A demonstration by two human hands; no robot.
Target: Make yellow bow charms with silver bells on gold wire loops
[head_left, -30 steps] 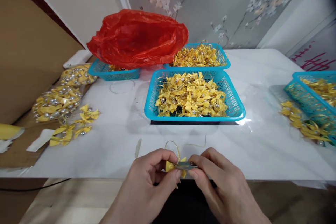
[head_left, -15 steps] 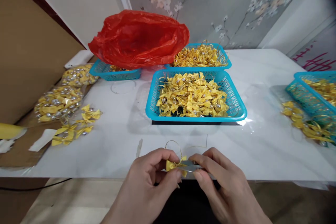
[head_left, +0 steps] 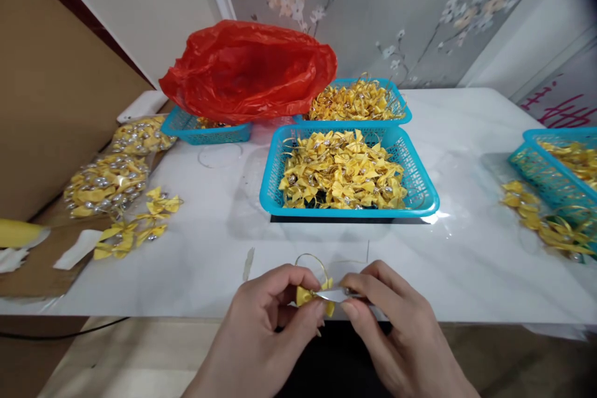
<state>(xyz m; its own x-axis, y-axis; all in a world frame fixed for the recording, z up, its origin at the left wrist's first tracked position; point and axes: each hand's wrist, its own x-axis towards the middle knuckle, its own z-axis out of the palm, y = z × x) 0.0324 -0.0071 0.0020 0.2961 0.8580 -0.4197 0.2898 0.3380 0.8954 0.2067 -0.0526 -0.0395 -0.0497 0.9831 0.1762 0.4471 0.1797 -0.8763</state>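
At the table's near edge my left hand (head_left: 268,317) pinches a small yellow ribbon bow (head_left: 311,297) with a thin gold loop rising from it. My right hand (head_left: 394,323) is closed on a small metal tool (head_left: 336,294) whose tip meets the bow's middle. Both hands sit close together, fingers curled. Just beyond them stands a blue plastic basket (head_left: 420,189) heaped with more yellow bows.
A red plastic bag (head_left: 247,71) covers a blue basket (head_left: 205,132) at the back left; another full basket (head_left: 357,99) is behind the middle one. Loose bows (head_left: 135,224) and bagged bows (head_left: 105,180) lie left. A basket (head_left: 555,168) and bows (head_left: 543,221) sit right.
The hands and bow stay almost in place; the metal tool has shifted slightly at the bow's centre. The view has drifted a little.
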